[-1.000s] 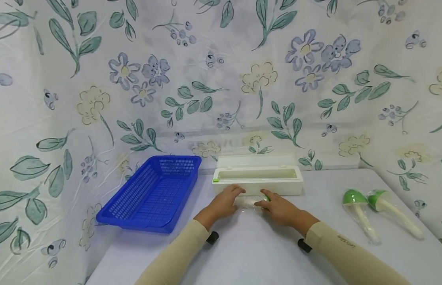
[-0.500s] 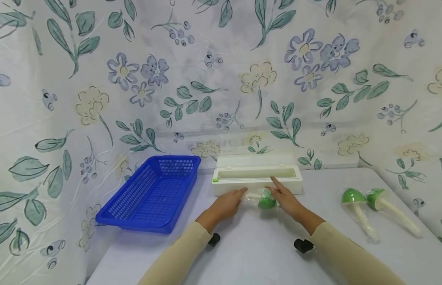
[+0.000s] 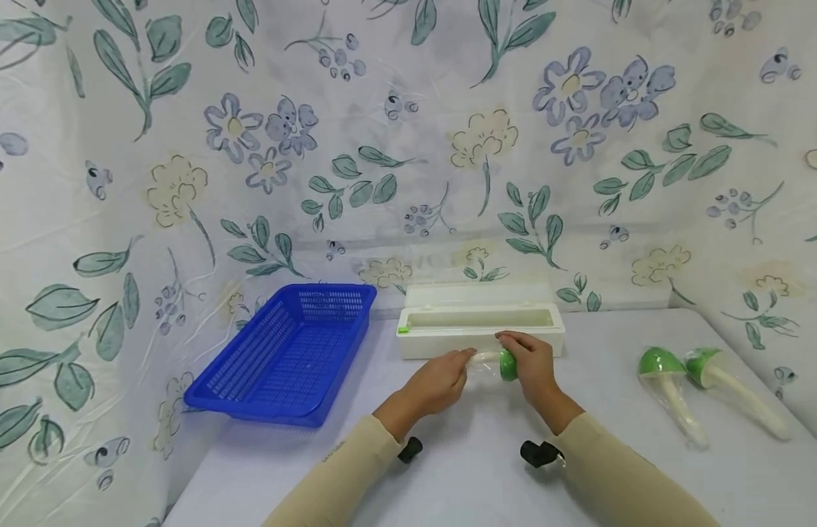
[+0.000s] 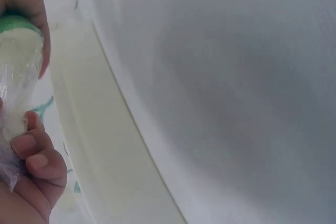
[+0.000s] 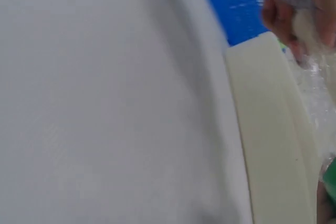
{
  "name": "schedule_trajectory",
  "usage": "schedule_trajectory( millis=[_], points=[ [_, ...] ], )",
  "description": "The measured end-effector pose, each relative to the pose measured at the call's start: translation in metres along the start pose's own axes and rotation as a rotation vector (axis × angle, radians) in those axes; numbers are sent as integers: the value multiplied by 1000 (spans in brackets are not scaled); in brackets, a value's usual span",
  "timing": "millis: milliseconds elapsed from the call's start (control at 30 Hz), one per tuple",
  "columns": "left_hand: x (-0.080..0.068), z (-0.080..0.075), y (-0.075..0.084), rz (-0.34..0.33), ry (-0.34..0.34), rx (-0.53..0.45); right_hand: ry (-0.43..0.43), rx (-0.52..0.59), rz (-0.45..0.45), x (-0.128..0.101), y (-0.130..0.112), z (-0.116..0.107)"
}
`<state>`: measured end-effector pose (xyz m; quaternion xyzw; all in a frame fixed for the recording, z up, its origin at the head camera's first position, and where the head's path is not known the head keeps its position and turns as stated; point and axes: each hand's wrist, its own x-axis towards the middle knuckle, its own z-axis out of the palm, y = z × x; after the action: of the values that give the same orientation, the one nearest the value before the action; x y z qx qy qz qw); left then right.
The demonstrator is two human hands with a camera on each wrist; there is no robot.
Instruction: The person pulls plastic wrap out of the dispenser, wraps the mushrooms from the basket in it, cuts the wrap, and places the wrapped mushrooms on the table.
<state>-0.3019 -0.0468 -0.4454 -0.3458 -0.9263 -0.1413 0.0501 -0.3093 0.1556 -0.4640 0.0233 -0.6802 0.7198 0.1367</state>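
A toy mushroom with a green cap [image 3: 508,365] and a pale stem, wrapped in clear plastic film, is stretched sideways between my two hands. My left hand [image 3: 436,382] grips the stem end; in the left wrist view its curled fingers [image 4: 44,163] pinch the stem and crumpled film [image 4: 10,169]. From the right, my right hand [image 3: 535,367] holds the cap, its fingers covering part of the green. Just behind both hands stands a long white box [image 3: 484,346], its lid [image 3: 477,294] raised at the back and a small green piece [image 3: 403,329] at its front left corner.
At the left of the white-covered table [image 3: 474,468] lies a blue perforated basket [image 3: 253,411] with nothing in it. Two more green-capped mushrooms in film, a nearer one [image 3: 675,402] and a farther one [image 3: 744,399], lie at the right. A floral curtain [image 3: 435,146] hangs behind.
The mushroom, mostly covered by my hands at first, has come into view with its cap to the right. My right hand has gone from spread fingers to gripping the cap.
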Motion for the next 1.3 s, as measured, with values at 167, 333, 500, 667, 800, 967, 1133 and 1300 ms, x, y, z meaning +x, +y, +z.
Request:
schedule_trajectory(
  millis=[167,333,500,667,800,967,1133,1300],
  points=[
    [1,1,10,12,-8,138,91,31,114,7,-2,-3],
    [6,5,10,21,83,244,-13,134,180,6,-4,-3],
    [9,7,7,-25,94,238,-156,39,136,-1,-5,-1],
    [9,1,8,-44,-9,77,-202,-84,-108,-9,-5,-2],
    [12,-1,11,-86,-110,-71,-159,-206,-233,-11,-9,0],
    [14,6,14,-130,-110,65,-78,-349,-131,-10,-10,5],
    [13,14,9,-135,20,215,-137,-315,-21,-9,-7,11],
    [12,8,2,-166,0,55,-275,-171,-143,-14,-11,7]
  ],
)
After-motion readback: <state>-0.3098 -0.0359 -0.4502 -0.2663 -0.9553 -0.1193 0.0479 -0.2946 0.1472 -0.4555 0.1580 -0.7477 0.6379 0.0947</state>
